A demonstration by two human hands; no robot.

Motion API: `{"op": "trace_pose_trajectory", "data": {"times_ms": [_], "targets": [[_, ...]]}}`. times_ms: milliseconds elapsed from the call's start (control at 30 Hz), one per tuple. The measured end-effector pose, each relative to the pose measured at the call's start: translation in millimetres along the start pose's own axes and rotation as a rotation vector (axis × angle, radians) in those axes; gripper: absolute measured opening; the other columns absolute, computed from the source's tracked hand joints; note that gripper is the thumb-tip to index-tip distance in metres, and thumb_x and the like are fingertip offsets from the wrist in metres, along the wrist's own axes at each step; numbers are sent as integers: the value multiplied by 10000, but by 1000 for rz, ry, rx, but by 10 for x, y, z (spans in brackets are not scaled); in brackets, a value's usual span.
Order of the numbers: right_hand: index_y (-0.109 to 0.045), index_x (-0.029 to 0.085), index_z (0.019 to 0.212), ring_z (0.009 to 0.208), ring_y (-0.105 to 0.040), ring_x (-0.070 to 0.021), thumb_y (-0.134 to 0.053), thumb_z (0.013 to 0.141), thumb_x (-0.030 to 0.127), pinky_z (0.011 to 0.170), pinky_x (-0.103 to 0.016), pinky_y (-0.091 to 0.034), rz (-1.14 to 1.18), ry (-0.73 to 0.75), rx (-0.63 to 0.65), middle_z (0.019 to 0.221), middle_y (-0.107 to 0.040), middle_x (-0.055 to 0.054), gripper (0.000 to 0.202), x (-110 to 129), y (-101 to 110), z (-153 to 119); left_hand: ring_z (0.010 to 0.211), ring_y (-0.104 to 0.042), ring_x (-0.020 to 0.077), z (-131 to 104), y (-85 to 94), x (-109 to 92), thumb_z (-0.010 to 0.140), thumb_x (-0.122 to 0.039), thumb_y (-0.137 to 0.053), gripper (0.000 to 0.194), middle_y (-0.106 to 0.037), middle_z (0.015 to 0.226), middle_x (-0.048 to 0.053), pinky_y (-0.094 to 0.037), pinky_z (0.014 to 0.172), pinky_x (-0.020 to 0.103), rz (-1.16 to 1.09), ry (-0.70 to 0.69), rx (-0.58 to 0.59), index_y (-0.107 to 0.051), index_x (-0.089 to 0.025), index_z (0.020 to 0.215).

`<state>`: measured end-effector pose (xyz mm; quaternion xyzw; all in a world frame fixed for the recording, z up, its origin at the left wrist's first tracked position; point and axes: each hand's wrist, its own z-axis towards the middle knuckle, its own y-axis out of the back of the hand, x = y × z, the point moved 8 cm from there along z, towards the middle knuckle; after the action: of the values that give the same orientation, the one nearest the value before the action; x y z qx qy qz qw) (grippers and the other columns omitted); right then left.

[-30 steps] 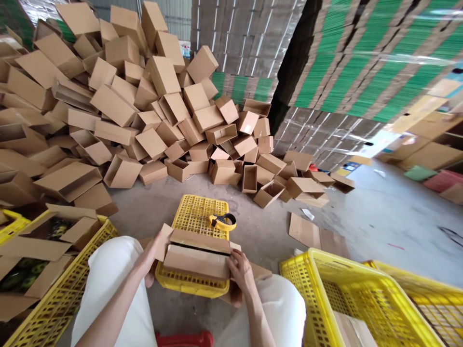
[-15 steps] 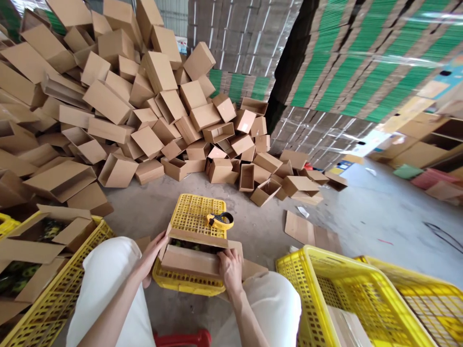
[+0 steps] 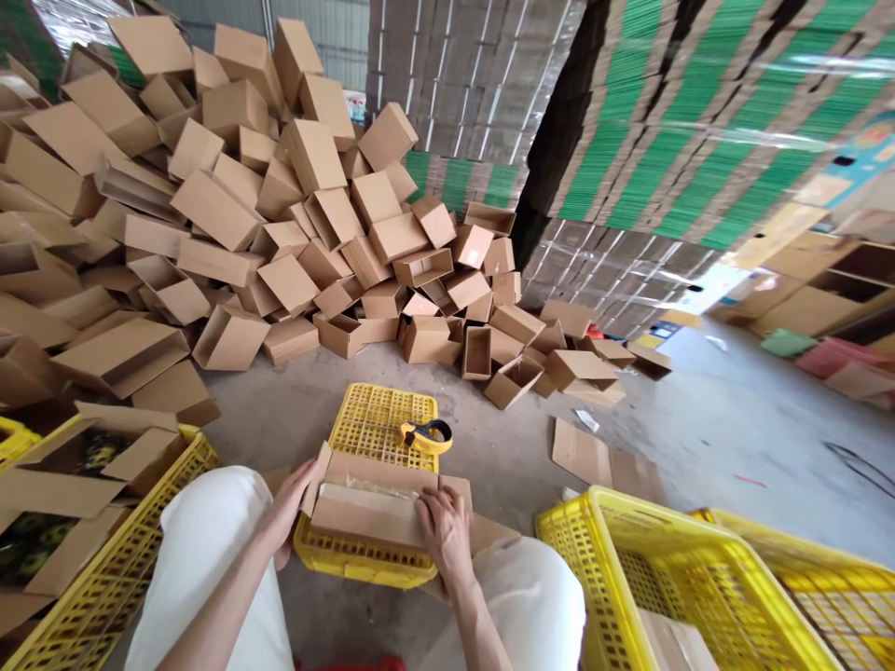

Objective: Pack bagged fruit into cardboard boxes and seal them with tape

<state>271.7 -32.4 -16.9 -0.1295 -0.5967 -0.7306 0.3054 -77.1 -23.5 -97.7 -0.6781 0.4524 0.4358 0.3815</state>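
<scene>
Head cam: carton (image 3: 369, 527) beside L hand (image 3: 291, 506), flat vs. end flap (image 3: 317, 479); under R hand (image 3: 447, 529), loosely bent.

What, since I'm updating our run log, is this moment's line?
left hand: against carton, left end | right hand: on carton top, right end | carton: on yellow crate | tape dispenser: on crate, beyond carton

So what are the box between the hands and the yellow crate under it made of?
The box looks like cardboard, matt and plain brown: its thin flaps fold along straight creases. The yellow crate seems moulded plastic, slightly glossy, judging by its even colour and regular grid of holes.
</scene>
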Motion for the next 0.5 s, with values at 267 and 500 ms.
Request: {"op": "trace_pose_trajectory", "data": {"times_ms": [267,500], "targets": [[-470,121,1577,1596,-239,-522,-644,925,542,1209,-737,-326,-34,-387,-89,1712,-319,-271,795,-622,-280,-150,1560,-439,336,-77,-206,-33,874,-654,-710,639,-528,1641,113,-307,1319,486,448,-288,173,-734,-267,1382],[-532,129,1518,1135,-741,-359,-493,899,827,982,-477,-601,420,-580,-276,1338,-731,-207,934,-795,333,-182,1580,-363,399,-235,-411,113,881,-518,-754,766,-361,1739,140,-315,1288,589,839,-544,172,-530,-277,1572]]}}
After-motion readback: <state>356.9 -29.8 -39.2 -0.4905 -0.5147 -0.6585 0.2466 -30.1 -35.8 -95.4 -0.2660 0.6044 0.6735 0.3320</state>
